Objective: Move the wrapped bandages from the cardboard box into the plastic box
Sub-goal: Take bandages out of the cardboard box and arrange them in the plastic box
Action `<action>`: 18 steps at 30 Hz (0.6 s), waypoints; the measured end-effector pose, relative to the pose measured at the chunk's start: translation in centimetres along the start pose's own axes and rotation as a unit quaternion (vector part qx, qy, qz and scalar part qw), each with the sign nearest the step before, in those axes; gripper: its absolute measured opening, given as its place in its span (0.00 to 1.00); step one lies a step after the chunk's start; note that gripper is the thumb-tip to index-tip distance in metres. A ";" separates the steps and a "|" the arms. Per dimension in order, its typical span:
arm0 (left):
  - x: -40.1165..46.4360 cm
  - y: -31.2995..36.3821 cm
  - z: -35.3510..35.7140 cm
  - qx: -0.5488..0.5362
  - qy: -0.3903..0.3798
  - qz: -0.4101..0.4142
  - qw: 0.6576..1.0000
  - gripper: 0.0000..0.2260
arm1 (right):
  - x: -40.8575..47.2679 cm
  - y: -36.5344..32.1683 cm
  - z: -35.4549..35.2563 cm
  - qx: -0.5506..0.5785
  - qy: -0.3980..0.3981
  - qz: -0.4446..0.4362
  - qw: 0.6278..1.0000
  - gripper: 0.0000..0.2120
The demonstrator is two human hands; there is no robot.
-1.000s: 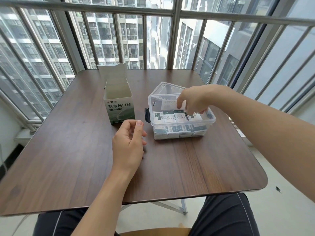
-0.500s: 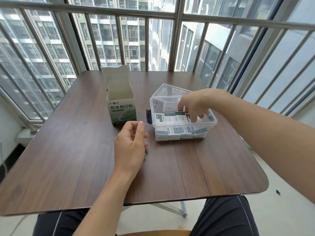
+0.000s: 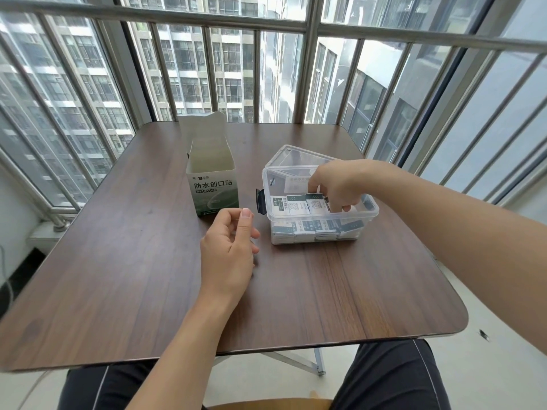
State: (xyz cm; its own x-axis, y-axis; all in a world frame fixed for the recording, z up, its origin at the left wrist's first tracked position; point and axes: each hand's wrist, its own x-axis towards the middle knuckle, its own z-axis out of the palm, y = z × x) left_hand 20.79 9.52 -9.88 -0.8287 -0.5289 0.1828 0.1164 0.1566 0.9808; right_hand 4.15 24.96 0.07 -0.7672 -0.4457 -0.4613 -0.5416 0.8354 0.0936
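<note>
On the surface (image 3: 148, 276) stand 1 cardboard box (image 3: 211, 184), flap up and interior unseen, and 1 clear plastic box (image 3: 367, 213) just beside it, holding wrapped bandages (image 3: 299, 204) in 2 layers, count unclear. Right hand (image 3: 337, 184) reaches inside, curled fingertips among the bandages, grasp partly hidden. Left hand (image 3: 229, 250) rests loosely curled, holding nothing.

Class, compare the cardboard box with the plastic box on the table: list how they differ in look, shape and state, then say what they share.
The cardboard box is opaque, printed white and green; the plastic box is clear. The cardboard box stands tall and narrow; the plastic box sits low and wide. No bandages show in the cardboard box, though its bottom is hidden; the plastic box holds rows of wrapped bandages, with the right hand reaching in. Both stand open on the table.
</note>
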 end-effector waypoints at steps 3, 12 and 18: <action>0.0 0.1 0.0 -0.004 0.003 0.003 1.000 0.07 | -0.4 -0.1 0.1 -0.034 0.011 -0.009 0.999 0.31; 0.0 0.1 0.0 -0.009 0.005 0.007 1.000 0.06 | -0.7 0.0 0.1 -0.005 0.002 0.002 1.000 0.31; 0.0 0.1 0.0 -0.014 0.005 0.004 1.000 0.06 | -1.1 0.3 -1.0 0.031 -0.013 0.041 0.999 0.20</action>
State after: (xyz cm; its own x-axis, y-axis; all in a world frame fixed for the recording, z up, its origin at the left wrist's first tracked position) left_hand 20.79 9.54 -9.81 -0.8218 -0.5370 0.1903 0.1379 0.1367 0.9810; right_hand 4.49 25.33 1.47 -0.7978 -0.3677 -0.4779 -0.4553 0.8869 0.0777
